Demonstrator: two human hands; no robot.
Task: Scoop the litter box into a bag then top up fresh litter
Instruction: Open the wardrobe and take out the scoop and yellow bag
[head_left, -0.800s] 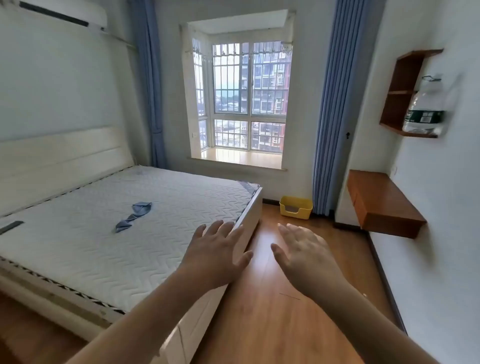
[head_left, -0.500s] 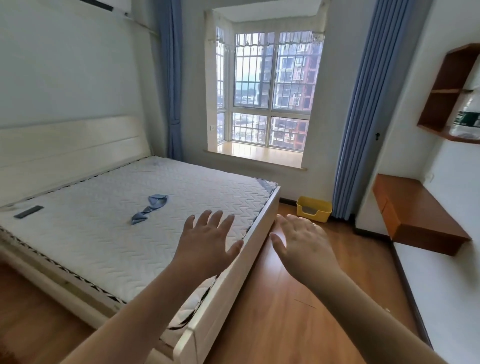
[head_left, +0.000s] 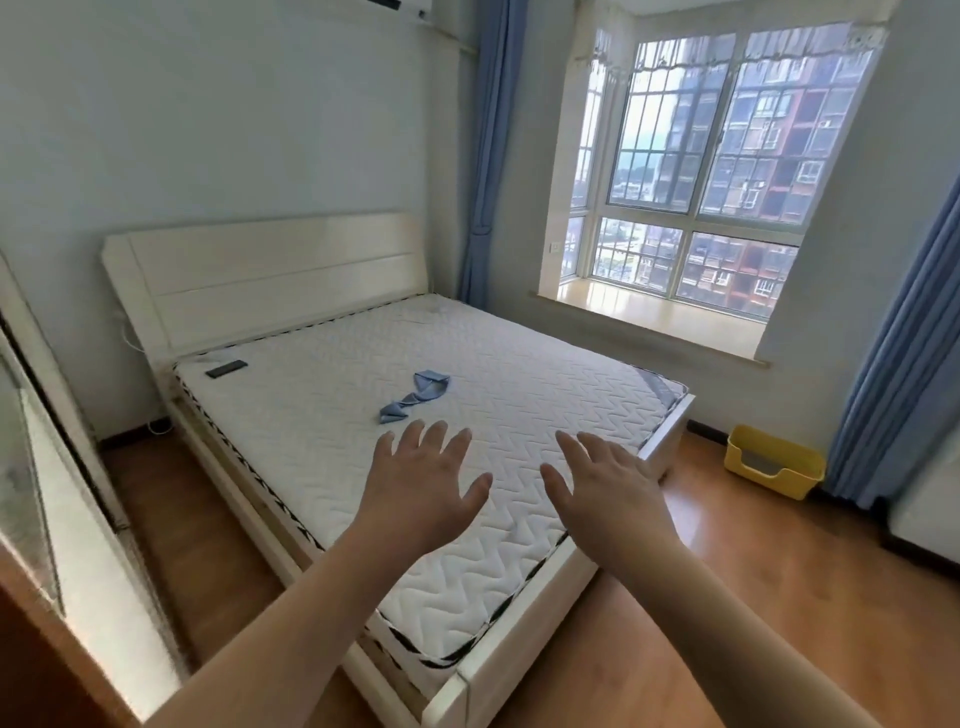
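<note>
A yellow litter box (head_left: 774, 462) sits on the wooden floor at the right, against the wall between the bed's foot and the blue curtain; grey litter shows inside it. My left hand (head_left: 423, 483) and my right hand (head_left: 602, 488) are both held out in front of me, fingers spread and empty, above the near part of the white mattress. Both hands are far from the litter box. No bag or scoop is in view.
A white bed (head_left: 415, 431) fills the middle, with a blue cloth strip (head_left: 415, 396) and a dark remote (head_left: 226, 368) on it. A bay window (head_left: 701, 171) with blue curtains (head_left: 904, 364) stands behind. Wooden floor (head_left: 779, 587) runs along the right. A mirrored panel (head_left: 47, 493) is at the left.
The view has swung to the left, so the litter box now sits further right and the wall shelves are out of view. Both hands stay spread and empty in front of me.
</note>
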